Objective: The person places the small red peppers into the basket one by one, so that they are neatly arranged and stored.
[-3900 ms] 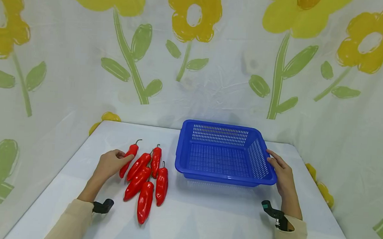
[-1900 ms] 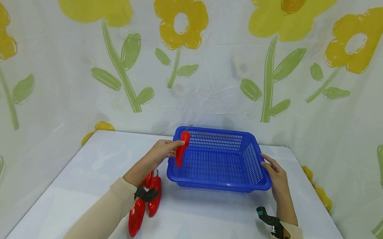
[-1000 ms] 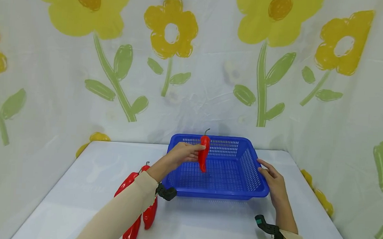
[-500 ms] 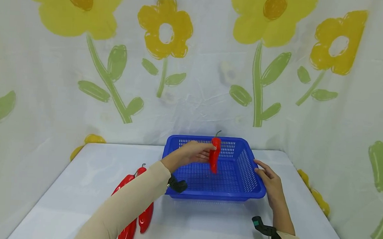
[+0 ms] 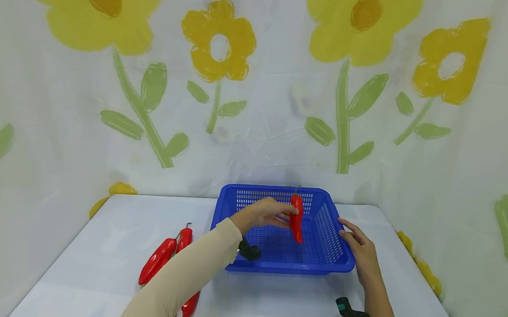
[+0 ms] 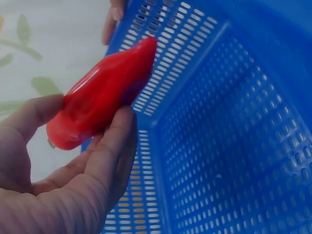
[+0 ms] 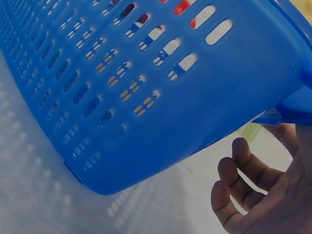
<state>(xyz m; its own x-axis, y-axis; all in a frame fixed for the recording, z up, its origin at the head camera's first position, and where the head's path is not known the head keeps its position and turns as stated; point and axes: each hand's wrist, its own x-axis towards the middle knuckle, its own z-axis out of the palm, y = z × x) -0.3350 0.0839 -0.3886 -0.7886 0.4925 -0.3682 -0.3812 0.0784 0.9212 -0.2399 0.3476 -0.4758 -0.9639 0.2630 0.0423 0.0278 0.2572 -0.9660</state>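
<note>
My left hand (image 5: 268, 213) pinches a red chili pepper (image 5: 296, 219) by its side, thumb across from the fingers, and holds it over the blue plastic basket (image 5: 283, 266). The pepper hangs stem up; close in the left wrist view, its smooth tip points toward the basket's perforated wall. At the basket's right side, my right hand (image 5: 364, 253) grips the rim, with several fingers curled below it in the right wrist view. More red peppers (image 5: 158, 261) lie on the table at left, partly hidden by my left sleeve.
The white table (image 5: 80, 264) carries the basket near its back edge. Behind it hangs a white cloth (image 5: 263, 144) printed with yellow flowers. My left forearm (image 5: 187, 279) crosses over the peppers and the basket's front left corner.
My left hand took a pepper from the group at left and carried it right, over the basket. Lately it moved slightly farther right and lower. The right hand stays at the rim.
</note>
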